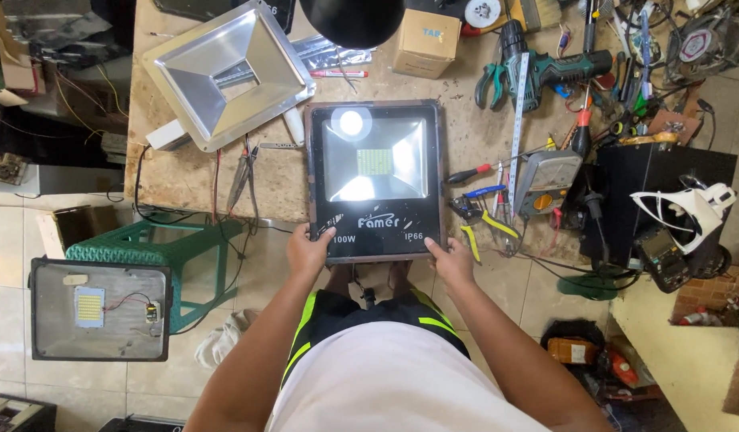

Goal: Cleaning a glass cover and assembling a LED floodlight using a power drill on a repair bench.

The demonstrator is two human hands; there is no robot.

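A black square floodlight (pixel 375 180) with a glass front and a shiny reflector lies face up at the near edge of the workbench (pixel 177 172). My left hand (pixel 307 250) grips its near left corner. My right hand (pixel 451 260) grips its near right corner. Both thumbs rest on the black front frame. A cable hangs from the lamp's near edge, between my arms.
A bare silver reflector (pixel 228 74) lies upside down at the back left. A cardboard box (pixel 427 42), a cordless drill (pixel 555 68), pliers (pixel 489 80), a steel ruler (pixel 517 128), screwdrivers and a multimeter (pixel 547 181) crowd the right. An open lamp housing (pixel 100 309) rests on a green stool (pixel 157 252).
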